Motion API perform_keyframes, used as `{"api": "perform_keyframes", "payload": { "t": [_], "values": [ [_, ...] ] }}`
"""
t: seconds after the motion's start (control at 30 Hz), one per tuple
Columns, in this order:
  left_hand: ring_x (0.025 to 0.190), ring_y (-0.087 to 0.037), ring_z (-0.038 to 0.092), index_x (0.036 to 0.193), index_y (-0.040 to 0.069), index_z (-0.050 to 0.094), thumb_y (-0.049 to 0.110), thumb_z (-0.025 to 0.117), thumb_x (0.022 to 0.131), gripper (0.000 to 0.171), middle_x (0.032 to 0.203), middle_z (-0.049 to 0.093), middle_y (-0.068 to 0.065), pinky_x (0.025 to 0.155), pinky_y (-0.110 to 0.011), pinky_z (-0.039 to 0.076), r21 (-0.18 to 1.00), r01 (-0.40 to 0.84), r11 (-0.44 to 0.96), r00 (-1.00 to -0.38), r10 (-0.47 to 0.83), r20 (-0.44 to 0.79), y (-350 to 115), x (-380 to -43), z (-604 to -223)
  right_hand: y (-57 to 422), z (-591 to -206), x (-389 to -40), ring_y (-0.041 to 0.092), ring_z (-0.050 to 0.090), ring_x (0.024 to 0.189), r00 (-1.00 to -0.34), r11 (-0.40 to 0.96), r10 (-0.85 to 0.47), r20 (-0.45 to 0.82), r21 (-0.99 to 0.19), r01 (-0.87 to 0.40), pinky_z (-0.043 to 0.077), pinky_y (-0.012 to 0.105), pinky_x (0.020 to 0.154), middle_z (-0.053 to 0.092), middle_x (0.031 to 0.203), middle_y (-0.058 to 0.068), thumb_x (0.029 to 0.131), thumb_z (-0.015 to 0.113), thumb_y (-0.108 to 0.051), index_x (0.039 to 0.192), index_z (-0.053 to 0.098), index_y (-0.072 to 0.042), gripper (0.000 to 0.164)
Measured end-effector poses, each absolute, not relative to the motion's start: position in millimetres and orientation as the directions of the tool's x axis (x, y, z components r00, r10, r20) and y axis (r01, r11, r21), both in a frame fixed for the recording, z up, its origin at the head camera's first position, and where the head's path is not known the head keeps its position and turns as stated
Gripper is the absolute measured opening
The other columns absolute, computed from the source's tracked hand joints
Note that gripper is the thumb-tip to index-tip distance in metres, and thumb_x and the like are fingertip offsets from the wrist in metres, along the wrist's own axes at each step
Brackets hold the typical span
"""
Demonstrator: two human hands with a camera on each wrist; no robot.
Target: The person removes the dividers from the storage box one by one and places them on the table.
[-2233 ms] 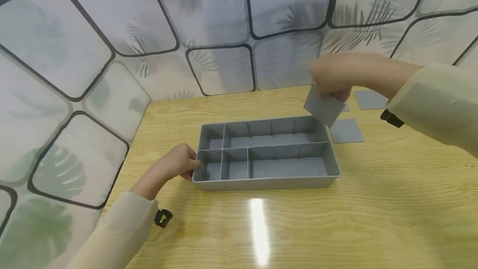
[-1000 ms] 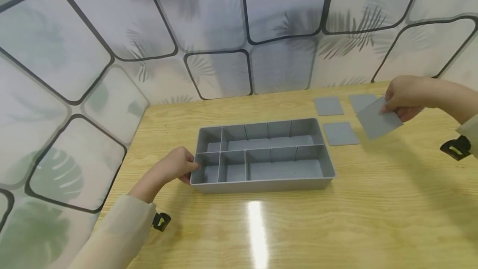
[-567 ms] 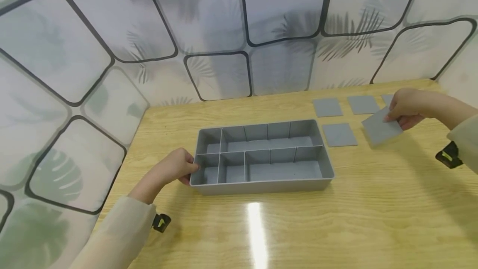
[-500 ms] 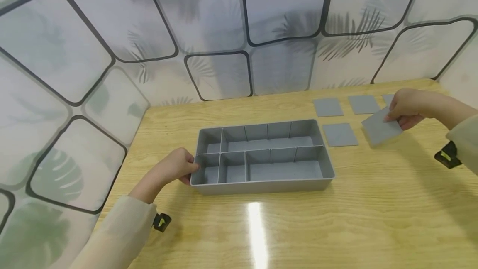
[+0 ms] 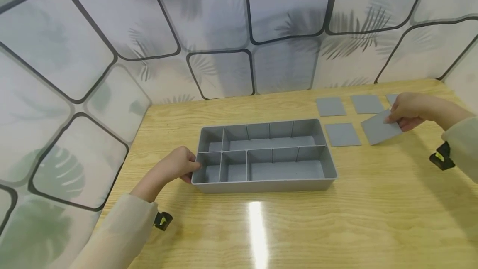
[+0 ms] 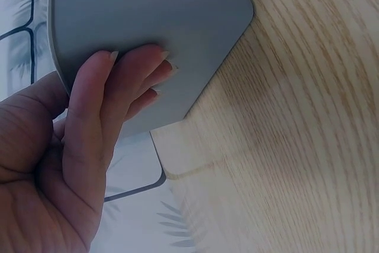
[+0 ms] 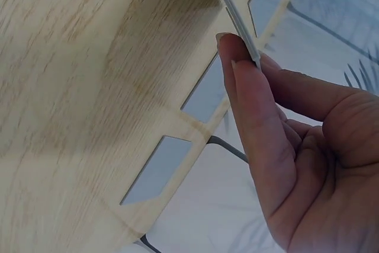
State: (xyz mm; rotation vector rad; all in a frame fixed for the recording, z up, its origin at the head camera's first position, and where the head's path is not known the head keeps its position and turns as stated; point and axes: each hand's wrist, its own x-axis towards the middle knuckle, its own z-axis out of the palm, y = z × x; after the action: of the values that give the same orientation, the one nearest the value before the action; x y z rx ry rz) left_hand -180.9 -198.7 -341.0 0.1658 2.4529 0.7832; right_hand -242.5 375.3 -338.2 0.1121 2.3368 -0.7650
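A grey divided box [image 5: 261, 187] lies lengthwise on the table, its left part split into small compartments by thin walls. My left hand [image 5: 173, 165] grips its left end wall, thumb over the rim; in the left wrist view the fingers [image 6: 89, 105] lie along the outer face of the box [image 6: 160, 10]. Off to the right, my right hand [image 5: 414, 111] pinches a thin grey square divider plate [image 5: 377, 130] by its upper right edge, and the plate tilts above the table. Seen edge-on in the right wrist view, the plate [image 7: 240, 19] sits between thumb and fingertips.
Several more grey square plates lie flat right of the box: one near its corner [image 5: 342, 135], others behind [image 5: 330, 106] [image 5: 367, 103], and one partly hidden by the right hand [image 5: 391, 98]. A patterned wall covering [image 5: 220, 72] borders the table [image 5: 317, 227] at the back and left.
My right hand has carried the plate from above the box's back right corner to the right, then slightly lower and toward me. My left hand has kept its grip on the box.
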Motion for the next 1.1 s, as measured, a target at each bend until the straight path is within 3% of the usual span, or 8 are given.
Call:
{"api": "perform_keyframes", "payload": {
  "t": [0.37, 0.73, 0.93, 1.1],
  "values": [
    [0.054, -0.019, 0.061, 0.064, 0.001, 0.059, 0.011, 0.053, 0.083, 0.022, 0.062, 0.064, -0.008, 0.061, -0.033, 0.054, 0.564, -0.040, 0.825, -0.843, 0.276, -0.462, -198, -180, -341, 390, -353, -240, 0.011, 0.054, 0.055, -0.764, 0.796, -0.069, -0.642, -0.497, 0.345, 0.053, 0.027, 0.055, 0.052, 0.063, 0.000, 0.082, 0.059, -0.018, 0.076, 0.051, 0.002, 0.022],
    [0.055, -0.019, 0.061, 0.064, 0.000, 0.059, 0.011, 0.053, 0.083, 0.022, 0.063, 0.064, -0.009, 0.060, -0.033, 0.054, 0.571, -0.038, 0.820, -0.846, 0.278, -0.455, -198, -180, -341, 399, -366, -238, 0.012, 0.054, 0.063, -0.723, 0.780, -0.059, -0.689, -0.483, 0.397, 0.054, 0.029, 0.063, 0.053, 0.069, 0.001, 0.082, 0.060, -0.025, 0.085, 0.048, 0.007, 0.034],
    [0.053, -0.019, 0.060, 0.057, 0.004, 0.051, 0.010, 0.053, 0.083, 0.027, 0.059, 0.062, -0.009, 0.057, -0.032, 0.054, 0.578, -0.043, 0.815, -0.857, 0.267, -0.441, -197, -178, -343, 404, -373, -236, 0.015, 0.054, 0.065, -0.735, 0.790, -0.046, -0.677, -0.475, 0.387, 0.054, 0.031, 0.064, 0.050, 0.070, 0.004, 0.081, 0.061, -0.031, 0.091, 0.041, 0.010, 0.047],
    [0.053, -0.019, 0.060, 0.055, 0.006, 0.048, 0.010, 0.052, 0.083, 0.029, 0.058, 0.060, -0.008, 0.057, -0.032, 0.054, 0.568, -0.032, 0.822, -0.860, 0.267, -0.435, -196, -177, -342, 403, -373, -236, 0.014, 0.055, 0.063, -0.734, 0.808, -0.029, -0.678, -0.449, 0.383, 0.053, 0.029, 0.061, 0.054, 0.066, 0.003, 0.081, 0.062, -0.030, 0.080, 0.041, 0.003, 0.039]
  ]
}}
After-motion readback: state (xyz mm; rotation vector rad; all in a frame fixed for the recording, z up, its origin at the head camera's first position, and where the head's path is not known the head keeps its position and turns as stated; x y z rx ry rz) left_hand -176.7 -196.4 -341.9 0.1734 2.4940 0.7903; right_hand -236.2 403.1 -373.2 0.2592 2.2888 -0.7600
